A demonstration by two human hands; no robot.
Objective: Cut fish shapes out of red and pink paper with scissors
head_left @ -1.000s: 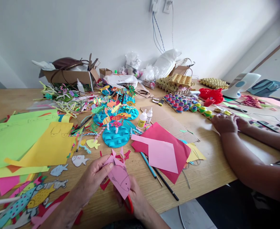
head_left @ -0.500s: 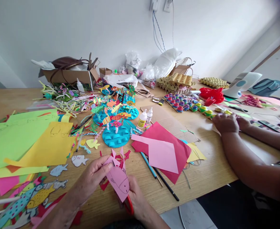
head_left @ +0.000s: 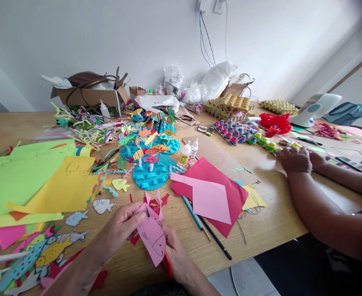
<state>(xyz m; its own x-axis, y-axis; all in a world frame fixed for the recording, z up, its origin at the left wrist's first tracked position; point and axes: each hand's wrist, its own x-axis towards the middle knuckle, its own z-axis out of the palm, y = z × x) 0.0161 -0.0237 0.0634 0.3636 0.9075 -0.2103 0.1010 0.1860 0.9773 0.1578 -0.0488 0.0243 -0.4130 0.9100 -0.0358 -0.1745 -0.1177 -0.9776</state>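
My left hand [head_left: 119, 229] pinches the top edge of a pink paper fish [head_left: 152, 238] with a drawn eye and mouth. My right hand [head_left: 175, 251] is under and behind the paper, closed on red-handled scissors [head_left: 168, 265] whose handle shows below the fish. The blades are hidden by the paper. Pink and red paper scraps [head_left: 156, 200] lie on the wooden table [head_left: 267, 222] just beyond the fish.
Green and yellow sheets [head_left: 35, 181] lie at left, cut-out fish [head_left: 42, 253] near the front edge. Blue discs with paper fish [head_left: 150, 172], glue bottles [head_left: 184, 153], red and pink sheets [head_left: 212, 193] and brushes [head_left: 205, 230] sit ahead. Another person's arms [head_left: 316, 197] rest at right by painted egg cartons [head_left: 239, 133].
The pink fish has turned and dropped slightly toward me between my hands. The other person's hands stay almost where they were.
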